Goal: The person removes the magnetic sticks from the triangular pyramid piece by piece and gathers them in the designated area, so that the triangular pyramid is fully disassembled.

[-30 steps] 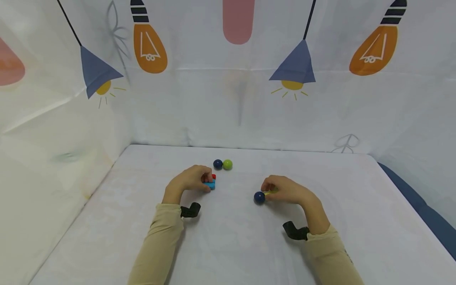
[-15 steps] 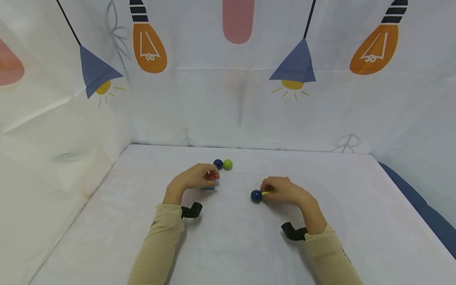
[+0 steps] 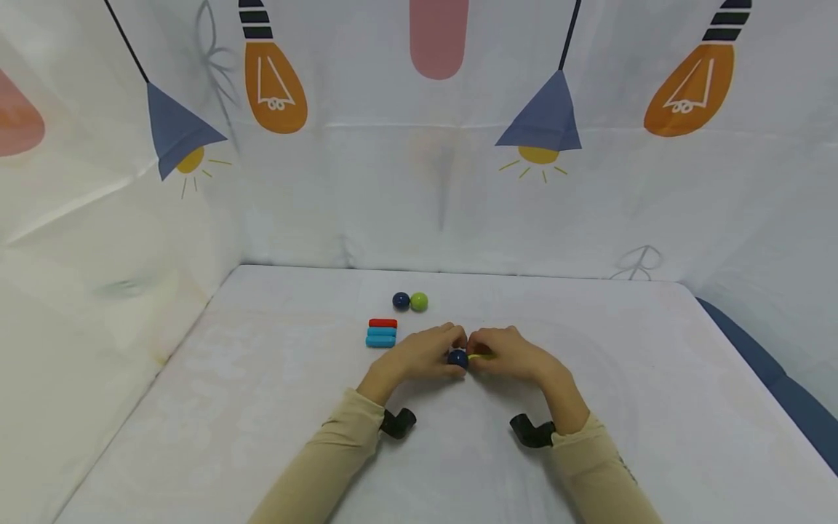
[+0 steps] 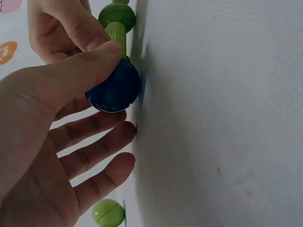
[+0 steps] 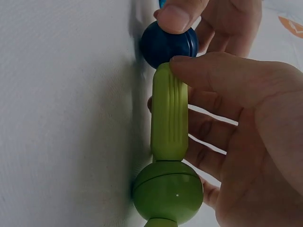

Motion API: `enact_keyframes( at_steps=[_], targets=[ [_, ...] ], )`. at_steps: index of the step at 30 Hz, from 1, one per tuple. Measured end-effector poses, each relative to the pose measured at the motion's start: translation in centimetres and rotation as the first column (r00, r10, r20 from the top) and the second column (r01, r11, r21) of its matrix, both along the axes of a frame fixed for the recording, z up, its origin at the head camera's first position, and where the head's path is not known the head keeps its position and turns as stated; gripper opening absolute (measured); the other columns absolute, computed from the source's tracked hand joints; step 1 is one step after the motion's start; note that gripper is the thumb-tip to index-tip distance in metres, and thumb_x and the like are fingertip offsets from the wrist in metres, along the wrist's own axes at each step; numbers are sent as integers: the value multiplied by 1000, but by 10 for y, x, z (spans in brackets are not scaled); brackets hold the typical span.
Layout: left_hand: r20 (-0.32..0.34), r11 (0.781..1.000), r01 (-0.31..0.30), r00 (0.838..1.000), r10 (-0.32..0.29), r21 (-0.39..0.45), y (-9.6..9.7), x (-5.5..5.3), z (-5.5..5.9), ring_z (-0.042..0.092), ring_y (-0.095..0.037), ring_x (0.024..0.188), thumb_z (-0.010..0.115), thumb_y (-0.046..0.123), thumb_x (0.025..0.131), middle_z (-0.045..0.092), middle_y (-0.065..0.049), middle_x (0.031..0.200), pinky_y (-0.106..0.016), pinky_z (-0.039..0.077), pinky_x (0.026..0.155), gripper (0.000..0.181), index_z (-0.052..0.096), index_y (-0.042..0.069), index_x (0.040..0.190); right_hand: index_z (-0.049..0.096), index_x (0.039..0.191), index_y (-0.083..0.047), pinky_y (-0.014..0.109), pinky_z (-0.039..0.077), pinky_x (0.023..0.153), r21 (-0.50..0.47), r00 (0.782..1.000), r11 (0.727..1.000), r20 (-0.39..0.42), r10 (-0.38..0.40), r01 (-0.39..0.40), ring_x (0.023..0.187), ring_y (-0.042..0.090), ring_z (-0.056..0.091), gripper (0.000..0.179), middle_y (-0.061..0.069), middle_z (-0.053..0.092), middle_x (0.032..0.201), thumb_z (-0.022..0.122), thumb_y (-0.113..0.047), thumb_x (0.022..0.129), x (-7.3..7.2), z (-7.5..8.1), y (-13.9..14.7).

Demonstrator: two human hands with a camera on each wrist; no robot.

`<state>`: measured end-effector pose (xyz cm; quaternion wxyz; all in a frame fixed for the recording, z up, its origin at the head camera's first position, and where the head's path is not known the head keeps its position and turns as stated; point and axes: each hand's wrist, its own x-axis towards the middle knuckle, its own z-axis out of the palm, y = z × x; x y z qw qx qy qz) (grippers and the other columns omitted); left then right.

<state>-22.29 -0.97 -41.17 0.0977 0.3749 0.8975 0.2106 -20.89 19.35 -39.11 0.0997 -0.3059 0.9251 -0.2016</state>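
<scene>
In the head view my left hand (image 3: pixel 425 353) and right hand (image 3: pixel 512 354) meet over the table. The left pinches a dark blue ball (image 3: pixel 458 359) with thumb and index finger; its other fingers are spread in the left wrist view. My right hand grips a ridged yellow-green rod (image 5: pixel 169 113), its thumb at the end touching the blue ball. At the rod's other end sits a green ball (image 5: pixel 168 194), with part of another yellow-green rod (image 5: pixel 161 222) beyond it. From above, the right hand hides most of this chain.
Left of the hands lie a red rod (image 3: pixel 382 323) and two blue rods (image 3: pixel 380 341), side by side. Behind them a loose dark blue ball (image 3: pixel 401 300) and a light green ball (image 3: pixel 419 301) stand together. A printed white curtain (image 3: pixel 393 196) borders the white table (image 3: pixel 216 407).
My left hand has left the red and blue rods, moved right and taken hold of the dark blue ball. The right hand has shifted slightly left with the rod and ball.
</scene>
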Motion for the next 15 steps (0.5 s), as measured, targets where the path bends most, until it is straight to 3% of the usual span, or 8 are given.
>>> enact_keyframes(
  at_steps=[3,10,15],
  targets=[
    [-13,1000,-15,1000,15,17,0,0,-2,50,-7,81,73,37,81,56,8,93,-19,43,71,34,55,19,103,64,95,-16,37,34,80,-2,1000,1000,1,-2,2,78,6,53,9,-11,64,87,66,-21,88,0,0,-1],
    [-35,999,23,999,-21,39,-2,-2,-4,50,-6,80,72,36,83,58,9,93,-18,42,71,30,55,19,102,61,96,-14,28,44,75,-42,994,999,108,-17,21,81,10,52,7,-6,62,89,62,-17,90,-1,-3,-1],
    [-38,999,36,999,-35,36,-2,-3,-5,51,-6,80,71,34,84,58,9,93,-18,42,71,28,56,19,102,60,96,-13,27,43,74,-60,990,998,138,-8,16,80,11,51,6,-4,60,88,60,-15,91,-2,-6,-1]
  ],
)
